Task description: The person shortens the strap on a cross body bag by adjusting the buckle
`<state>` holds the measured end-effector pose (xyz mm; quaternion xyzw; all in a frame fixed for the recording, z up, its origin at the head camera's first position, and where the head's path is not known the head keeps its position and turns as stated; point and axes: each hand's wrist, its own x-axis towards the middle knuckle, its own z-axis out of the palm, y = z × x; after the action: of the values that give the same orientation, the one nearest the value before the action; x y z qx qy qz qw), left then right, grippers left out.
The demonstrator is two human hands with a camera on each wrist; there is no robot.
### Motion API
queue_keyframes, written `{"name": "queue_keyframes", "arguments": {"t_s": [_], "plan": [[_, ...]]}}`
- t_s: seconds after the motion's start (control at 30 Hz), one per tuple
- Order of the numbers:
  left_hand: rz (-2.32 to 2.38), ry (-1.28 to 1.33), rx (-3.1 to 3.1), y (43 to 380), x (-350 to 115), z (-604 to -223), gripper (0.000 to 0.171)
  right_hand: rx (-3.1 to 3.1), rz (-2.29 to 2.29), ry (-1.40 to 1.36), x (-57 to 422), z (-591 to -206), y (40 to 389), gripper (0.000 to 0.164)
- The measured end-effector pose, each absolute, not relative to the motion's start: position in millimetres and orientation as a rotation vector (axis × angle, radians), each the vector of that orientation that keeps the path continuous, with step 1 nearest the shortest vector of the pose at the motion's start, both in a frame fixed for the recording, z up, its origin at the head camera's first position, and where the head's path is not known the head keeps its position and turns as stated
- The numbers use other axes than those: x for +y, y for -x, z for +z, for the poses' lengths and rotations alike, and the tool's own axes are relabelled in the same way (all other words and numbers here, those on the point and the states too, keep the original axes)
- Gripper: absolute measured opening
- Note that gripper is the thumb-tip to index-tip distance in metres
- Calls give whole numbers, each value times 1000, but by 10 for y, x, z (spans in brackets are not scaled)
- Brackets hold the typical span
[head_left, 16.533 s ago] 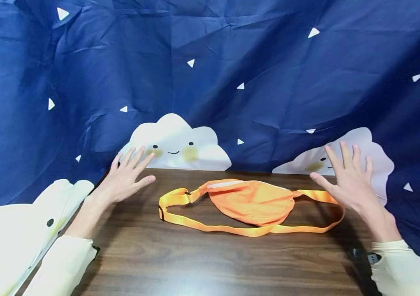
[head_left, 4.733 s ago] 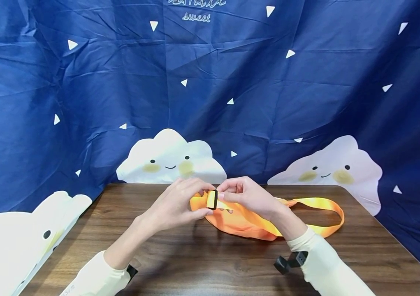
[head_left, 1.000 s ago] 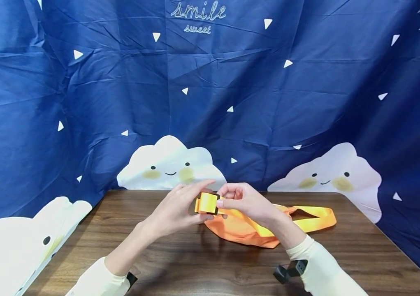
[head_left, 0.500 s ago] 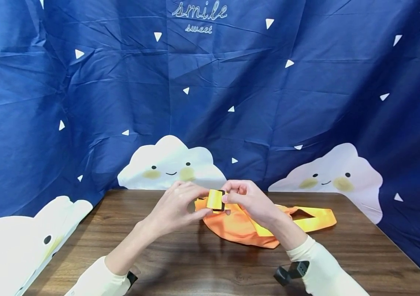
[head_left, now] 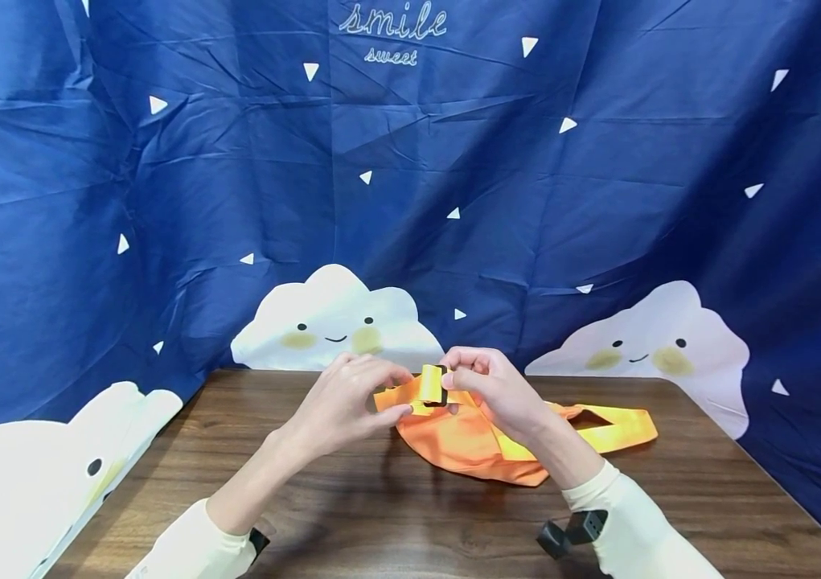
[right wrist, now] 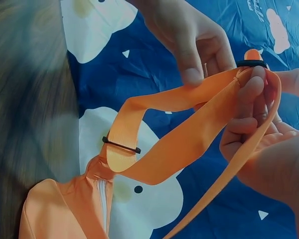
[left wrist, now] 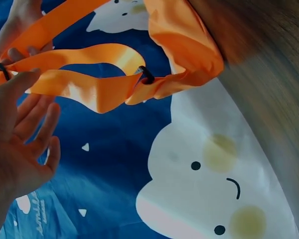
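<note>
An orange waist bag (head_left: pixel 453 450) lies on the table, its yellow-orange strap (right wrist: pixel 174 142) lifted at the left end. My right hand (head_left: pixel 504 398) pinches a black slide buckle (head_left: pixel 444 386), from which a short strap loop (head_left: pixel 430 384) stands up. My left hand (head_left: pixel 341 402) is just left of that loop; in the right wrist view its thumb (right wrist: pixel 192 74) lies on the strap with fingers behind it. A second black strap fitting (right wrist: pixel 122 145) sits near the bag's end. The bag's white zipper (right wrist: pixel 102 204) shows in the right wrist view.
The brown wooden table (head_left: pixel 381 523) ends at a dark blue curtain (head_left: pixel 410 161) printed with white clouds and triangles. More strap (head_left: pixel 623 430) extends to the right of the bag. Black devices (head_left: pixel 571 531) are worn at my wrists.
Earlier, both hands were spread apart above the flat bag. Within the last second the slide buckle shifts right and slightly up, its loop turns narrower, and my left fingers come off the loop.
</note>
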<state>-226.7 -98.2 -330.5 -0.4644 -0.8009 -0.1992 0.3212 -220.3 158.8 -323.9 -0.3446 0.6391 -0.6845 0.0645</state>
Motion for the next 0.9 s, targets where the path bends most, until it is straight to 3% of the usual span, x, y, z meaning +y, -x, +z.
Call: {"name": "queue_keyframes", "arguments": {"t_s": [0.37, 0.67, 0.9], "plan": [[-336, 1141, -2174, 2358, -1036, -3388, 32, 1862, -2132, 986, 1616, -3249, 2236, 8], [-411, 1118, -2176, 2229, -994, -3300, 55, 1972, -2079, 911, 1606, -3237, 2266, 16], [-442, 1125, -2129, 2128, -920, -3259, 61, 2086, -1959, 871, 1603, -3309, 2281, 21]]}}
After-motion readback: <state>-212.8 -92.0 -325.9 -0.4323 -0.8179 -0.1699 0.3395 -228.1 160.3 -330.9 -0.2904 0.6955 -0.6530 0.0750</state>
